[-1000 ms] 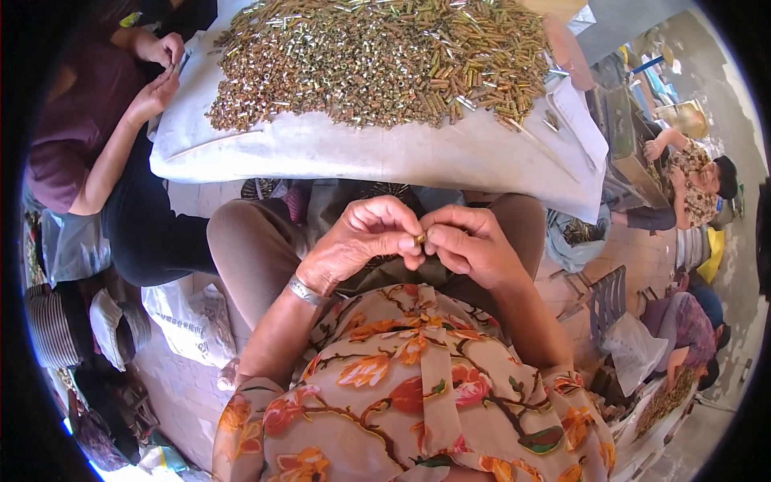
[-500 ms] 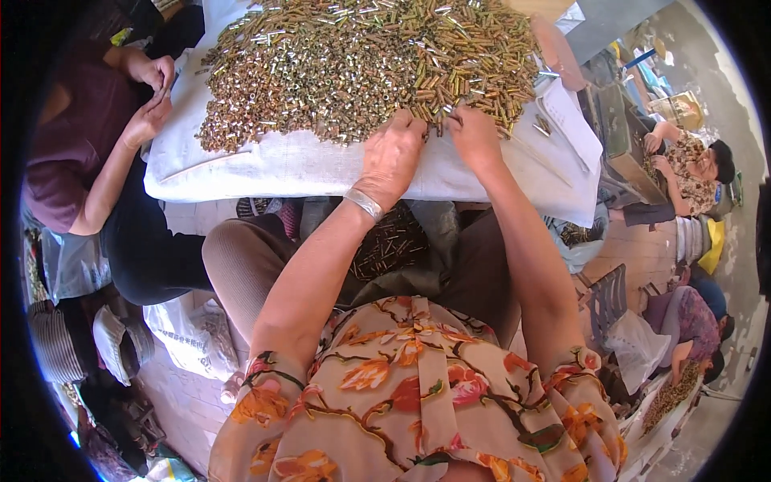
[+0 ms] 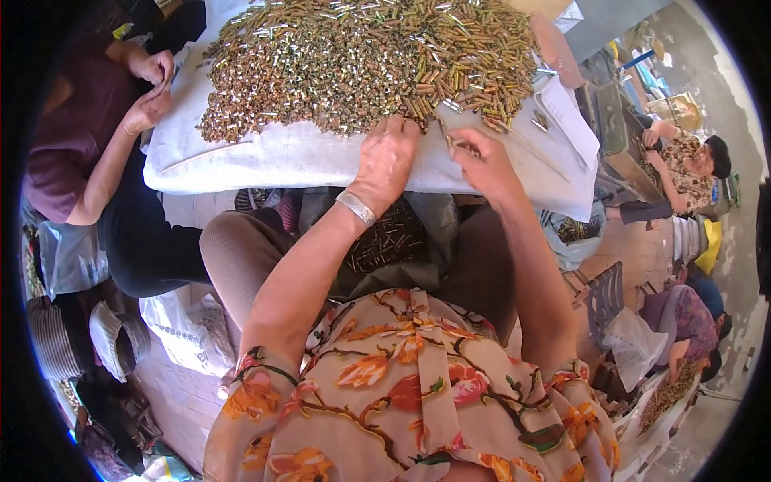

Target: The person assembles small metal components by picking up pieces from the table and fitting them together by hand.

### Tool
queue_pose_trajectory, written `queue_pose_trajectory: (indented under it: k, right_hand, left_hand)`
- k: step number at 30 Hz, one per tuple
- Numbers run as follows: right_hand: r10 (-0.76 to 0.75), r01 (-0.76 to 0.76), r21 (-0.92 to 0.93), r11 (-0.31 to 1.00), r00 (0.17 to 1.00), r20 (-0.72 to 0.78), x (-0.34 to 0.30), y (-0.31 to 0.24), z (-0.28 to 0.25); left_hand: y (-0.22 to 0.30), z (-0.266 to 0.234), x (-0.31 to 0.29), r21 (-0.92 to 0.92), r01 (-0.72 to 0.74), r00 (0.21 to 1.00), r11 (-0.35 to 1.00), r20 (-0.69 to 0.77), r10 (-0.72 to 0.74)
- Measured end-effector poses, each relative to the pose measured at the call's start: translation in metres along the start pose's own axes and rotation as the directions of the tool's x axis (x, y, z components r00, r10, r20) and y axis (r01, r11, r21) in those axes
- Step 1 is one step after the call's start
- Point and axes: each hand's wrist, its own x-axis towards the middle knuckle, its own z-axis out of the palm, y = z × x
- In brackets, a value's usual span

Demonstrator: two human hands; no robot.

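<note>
A wide heap of small brass-coloured metal sleeves [image 3: 265, 88] covers the far part of a white cloth-covered table [image 3: 273, 165], with longer metal pieces [image 3: 482, 56] on its right side. My left hand [image 3: 389, 153], with a silver bracelet on the wrist, rests at the heap's near edge. Its fingers are curled down together and their tips are hidden. Just to the right, my right hand [image 3: 484, 158] is raised off the heap, thumb and fingers pinching a slim metal piece [image 3: 445, 136] that points away from me.
Thin sticks [image 3: 205, 157] lie on the cloth. Papers [image 3: 566, 120] sit at its right edge. In my lap is a dark container [image 3: 389, 241] of metal pieces. A co-worker's hands [image 3: 152, 92] are busy at the left; other people sit at the right. A plastic bag [image 3: 189, 329] stands on the floor.
My right hand has drawn back and a little right from the heap's edge, and a slim metal piece now shows in its fingers. My left hand has shifted slightly toward me.
</note>
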Motion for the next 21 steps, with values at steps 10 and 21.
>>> queue_pose_trajectory:
  k: [10,21]
  right_hand:
    - [0.255,-0.19,0.736,0.65,0.967,0.025,-0.046,-0.054,0.024]
    - [0.209,-0.076,0.607,0.791,0.966,-0.152,-0.024,-0.014,0.062]
  left_hand:
    - [0.004,-0.021,-0.046,-0.804,0.585,0.726,-0.105,0.577,-0.373]
    - [-0.006,-0.009,-0.025,-0.769,0.602,0.771,0.214,0.492,-0.404]
